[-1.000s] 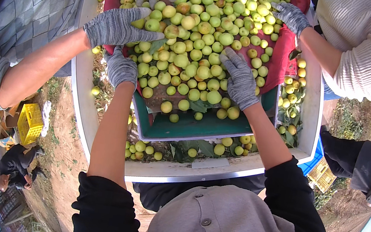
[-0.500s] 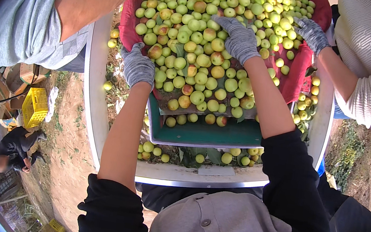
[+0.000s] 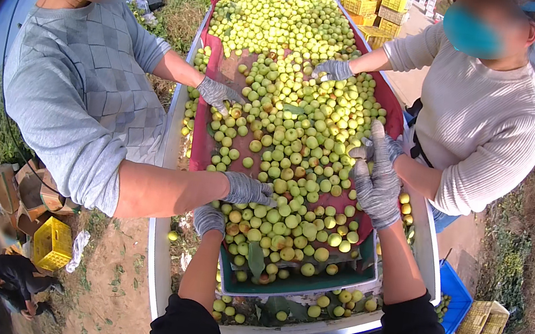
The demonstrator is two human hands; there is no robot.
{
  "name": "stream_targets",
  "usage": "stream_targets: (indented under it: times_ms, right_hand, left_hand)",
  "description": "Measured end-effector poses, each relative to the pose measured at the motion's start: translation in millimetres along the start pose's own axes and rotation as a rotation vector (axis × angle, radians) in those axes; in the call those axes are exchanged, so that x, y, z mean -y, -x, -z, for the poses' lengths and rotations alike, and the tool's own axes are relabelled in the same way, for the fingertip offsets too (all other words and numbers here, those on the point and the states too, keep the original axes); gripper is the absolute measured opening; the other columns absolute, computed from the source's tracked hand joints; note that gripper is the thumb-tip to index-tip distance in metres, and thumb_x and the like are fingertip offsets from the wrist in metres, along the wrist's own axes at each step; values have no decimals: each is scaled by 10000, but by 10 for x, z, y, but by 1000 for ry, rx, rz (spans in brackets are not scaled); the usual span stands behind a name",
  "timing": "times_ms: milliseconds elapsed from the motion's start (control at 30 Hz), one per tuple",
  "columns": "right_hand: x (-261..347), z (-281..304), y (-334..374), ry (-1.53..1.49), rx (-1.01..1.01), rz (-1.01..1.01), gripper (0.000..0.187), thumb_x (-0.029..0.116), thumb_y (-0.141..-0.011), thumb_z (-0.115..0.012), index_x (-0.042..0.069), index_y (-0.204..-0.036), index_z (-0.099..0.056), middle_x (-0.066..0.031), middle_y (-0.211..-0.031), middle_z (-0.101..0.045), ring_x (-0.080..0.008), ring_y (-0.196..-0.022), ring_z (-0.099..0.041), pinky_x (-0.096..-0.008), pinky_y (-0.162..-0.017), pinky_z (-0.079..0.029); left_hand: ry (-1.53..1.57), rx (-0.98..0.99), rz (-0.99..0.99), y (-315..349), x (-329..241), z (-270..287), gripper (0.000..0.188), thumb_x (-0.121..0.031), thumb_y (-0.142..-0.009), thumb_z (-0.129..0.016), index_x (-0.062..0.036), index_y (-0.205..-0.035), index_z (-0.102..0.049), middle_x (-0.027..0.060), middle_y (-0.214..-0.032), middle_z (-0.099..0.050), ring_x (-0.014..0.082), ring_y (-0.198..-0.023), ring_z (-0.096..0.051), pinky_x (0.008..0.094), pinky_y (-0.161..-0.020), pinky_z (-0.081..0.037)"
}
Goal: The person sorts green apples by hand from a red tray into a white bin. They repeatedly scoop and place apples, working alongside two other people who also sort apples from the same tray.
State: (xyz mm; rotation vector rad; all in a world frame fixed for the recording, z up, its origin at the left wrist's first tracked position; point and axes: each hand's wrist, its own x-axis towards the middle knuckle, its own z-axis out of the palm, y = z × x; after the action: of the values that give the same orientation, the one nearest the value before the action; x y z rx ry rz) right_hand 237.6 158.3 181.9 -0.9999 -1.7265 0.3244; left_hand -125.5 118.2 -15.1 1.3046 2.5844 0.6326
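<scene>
A long tray lined with red cloth [image 3: 203, 136] holds a heap of small round green-yellow jujubes [image 3: 283, 17], some with reddish-brown patches. At the tray's right side my right hand [image 3: 378, 190], in a grey knit glove, is raised over the jujubes with fingers spread and nothing in it. My left hand [image 3: 209, 220], gloved alike, is at the left edge near the tray's green front end [image 3: 297, 289]. Its fingers are hidden behind a co-worker's gloved hand [image 3: 249, 190]. That co-worker's other hand [image 3: 219, 94] touches the jujubes farther up.
A co-worker at the right reaches one gloved hand [image 3: 334, 70] into the heap; the other is partly behind my right hand. A white frame [image 3: 158, 275] surrounds the tray, with loose jujubes in the gap. Yellow crates [image 3: 52, 244] and a blue bin [image 3: 452, 295] stand on the ground.
My view has lifted to take in the far heap and both co-workers. My right hand has moved from the middle of the jujubes to the right side. The left co-worker's hand now covers my left fingers.
</scene>
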Motion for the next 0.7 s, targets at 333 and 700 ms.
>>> stream_targets:
  times_ms: [333,700]
  right_hand:
    - [-543,1822,2122,480,-106,-507,282,64,-980,-427,4,-1195,-599,-172,-1127,-666,-287,-1083,-629,-357,-956,-463]
    - [-564,1963,2726,952,43,-336,332,103,-776,-614,95,-1105,-648,-140,-1004,-597,-344,-933,-569,-453,-862,-442]
  left_hand:
    - [533,-80,162,-171,217,-298,436,-262,-861,-630,-81,-1252,-567,182,-1195,-627,339,-1031,-628,386,-888,-497]
    - [-74,64,58,147,-251,305,615,-4,-776,-621,-88,-1368,-480,310,-1484,-298,396,-1156,-582,394,-936,-505]
